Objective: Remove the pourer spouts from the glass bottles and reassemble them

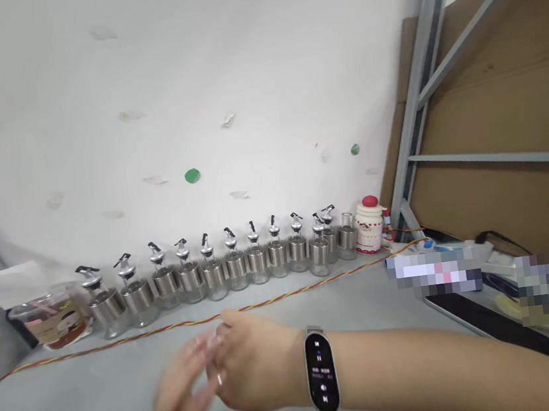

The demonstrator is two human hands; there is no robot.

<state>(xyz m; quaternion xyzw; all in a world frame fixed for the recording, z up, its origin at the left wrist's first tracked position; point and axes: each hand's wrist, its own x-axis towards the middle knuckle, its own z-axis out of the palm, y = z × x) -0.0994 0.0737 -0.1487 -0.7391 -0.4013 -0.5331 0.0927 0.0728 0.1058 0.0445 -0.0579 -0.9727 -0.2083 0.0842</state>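
Both hands low over the grey table [375,293], nothing held that we can see.
Our right hand [258,364], smart band [321,373] on wrist, meets the blurred left hand [185,396]; fingers touching, grip unclear. Dispenser bottles [235,262] line the wall, well apart, behind a twisted cable [285,295].

Workshop bench, row of dispenser bottles [222,272], metal racking [418,74], cable [169,326]

Grey surface [103,400] open in front of both hands, up to twisted red-yellow cord [179,325] running across. Behind cord, row of dispenser bottles [213,276] lines wall. Plastic bag [51,319] blocks far left; dark tray [494,322] and clutter crowd right.
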